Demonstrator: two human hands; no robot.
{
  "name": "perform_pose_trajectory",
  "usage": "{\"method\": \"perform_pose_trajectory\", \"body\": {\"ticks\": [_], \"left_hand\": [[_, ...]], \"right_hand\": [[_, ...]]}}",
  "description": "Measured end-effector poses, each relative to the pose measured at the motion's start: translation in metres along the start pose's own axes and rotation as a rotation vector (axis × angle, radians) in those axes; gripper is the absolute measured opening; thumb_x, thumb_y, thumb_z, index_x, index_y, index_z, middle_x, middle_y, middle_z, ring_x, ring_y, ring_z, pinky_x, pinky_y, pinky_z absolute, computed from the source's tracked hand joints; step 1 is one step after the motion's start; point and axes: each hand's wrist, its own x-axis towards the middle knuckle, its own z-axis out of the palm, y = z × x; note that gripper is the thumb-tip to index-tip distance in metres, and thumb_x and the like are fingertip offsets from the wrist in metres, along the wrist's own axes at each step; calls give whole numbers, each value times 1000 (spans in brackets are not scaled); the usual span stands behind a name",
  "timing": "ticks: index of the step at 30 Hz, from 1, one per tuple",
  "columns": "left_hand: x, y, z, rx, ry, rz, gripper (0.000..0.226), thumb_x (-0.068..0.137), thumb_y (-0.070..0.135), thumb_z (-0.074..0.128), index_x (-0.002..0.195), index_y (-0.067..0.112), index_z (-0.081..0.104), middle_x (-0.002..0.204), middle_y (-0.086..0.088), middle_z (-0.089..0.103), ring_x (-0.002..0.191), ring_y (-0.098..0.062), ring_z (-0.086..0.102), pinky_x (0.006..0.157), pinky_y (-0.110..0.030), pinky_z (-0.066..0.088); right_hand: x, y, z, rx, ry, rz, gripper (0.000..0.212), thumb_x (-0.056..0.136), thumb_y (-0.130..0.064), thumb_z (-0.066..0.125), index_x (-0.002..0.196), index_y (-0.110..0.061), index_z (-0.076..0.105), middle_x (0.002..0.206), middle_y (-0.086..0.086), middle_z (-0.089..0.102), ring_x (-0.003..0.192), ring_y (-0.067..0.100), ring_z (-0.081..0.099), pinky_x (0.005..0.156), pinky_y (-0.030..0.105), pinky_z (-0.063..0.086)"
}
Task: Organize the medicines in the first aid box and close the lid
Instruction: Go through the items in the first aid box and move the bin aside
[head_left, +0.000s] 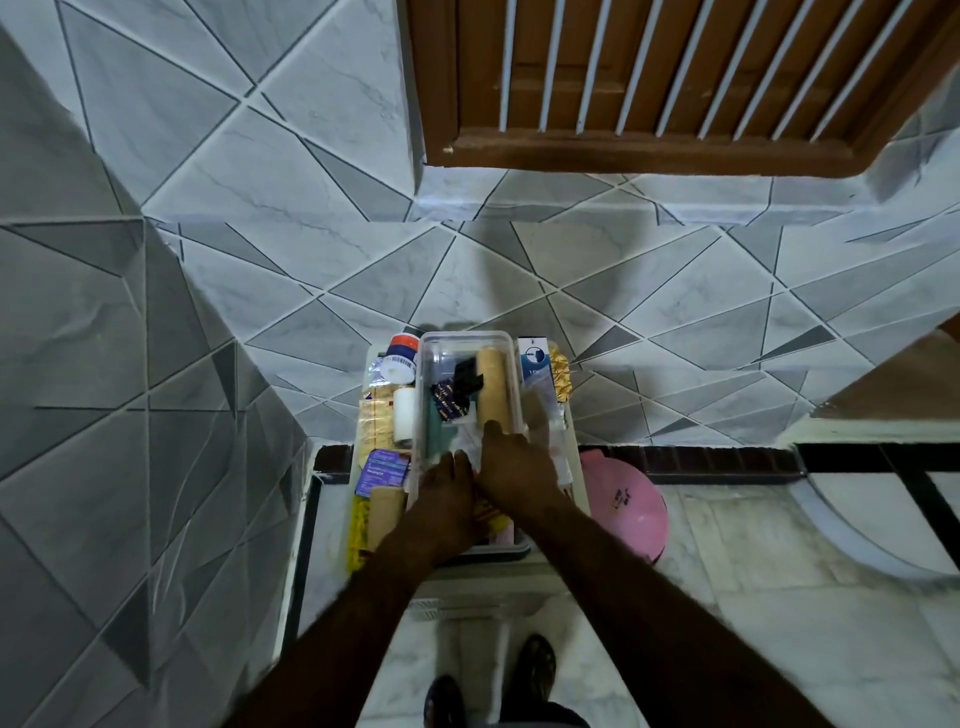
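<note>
Reaching into the box (581, 431) against the tiled wall, both hands are meeting over its clear tray (470, 340); left hand (448, 493) and right hand (511, 465) are touching, grips hidden. Medicines (402, 358) are lying alongside.

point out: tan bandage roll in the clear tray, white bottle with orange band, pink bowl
tan bandage roll (493, 384), head view, mid-length of its side
white bottle with orange band (401, 357), head view, label
pink bowl (631, 501), head view, upturned base
</note>
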Motion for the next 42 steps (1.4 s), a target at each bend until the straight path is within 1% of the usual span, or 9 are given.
{"method": "perform_pose_trajectory", "body": {"ticks": [3,6,11,13,16,20,30,38,42], "left_hand": [[0,-4,5,9,20,16,104,78,40,72,151,5,7,156,-17,20,143,-32,20,117,-37,21],[-2,-7,5,-4,36,14,108,78,42,71,152,5,2,158,-14,16,145,-32,18,118,-39,22],[-1,-4,2,-52,169,61,110,66,50,77,151,21,14,151,-5,37,136,-26,38,110,-48,36],[-1,-3,4,-44,161,61,109,66,45,79,150,22,14,149,-6,38,133,-26,41,109,-47,39],[0,-7,6,56,50,-6,101,71,36,77,149,19,15,141,-12,45,123,-29,50,100,-43,47],[0,-8,4,301,-88,-16,55,87,25,61,135,11,39,124,-17,57,110,-31,57,91,-38,49],[7,0,4,406,73,2,41,86,18,56,125,12,44,116,-13,59,105,-29,58,83,-38,50],[6,12,-43,-1,181,-29,16,84,27,67,95,15,67,99,-5,69,91,-22,65,81,-36,55],[1,20,-62,-624,94,-186,7,86,18,69,90,13,68,96,-10,69,85,-21,67,62,-30,59]], "right_hand": [[-2,3,-14,214,-112,92,32,86,-20,62,114,-6,55,111,12,65,97,28,65,82,37,54],[-5,10,-34,443,-188,148,25,84,-14,65,106,-3,65,112,13,66,84,16,61,68,25,49],[-18,17,-70,747,-161,229,21,86,-14,63,102,-1,67,89,6,64,68,12,54,52,21,42],[-19,21,-72,701,-115,232,19,87,-12,60,99,1,67,80,5,62,66,11,54,54,21,44],[-20,25,-62,563,-82,213,19,91,-18,58,96,-2,66,92,12,66,74,16,59,67,28,52],[-24,30,-47,462,-28,221,20,87,-19,60,106,-12,63,108,10,67,88,22,66,78,37,57],[-34,27,-35,465,-14,246,32,84,2,57,110,-16,66,120,12,64,90,25,69,71,37,62],[-32,33,-38,598,-40,294,22,89,-1,59,108,-10,68,124,12,62,74,21,72,61,29,61],[-34,33,-49,777,-75,319,16,91,-8,60,103,-12,70,105,7,67,66,15,66,58,25,58]]}}
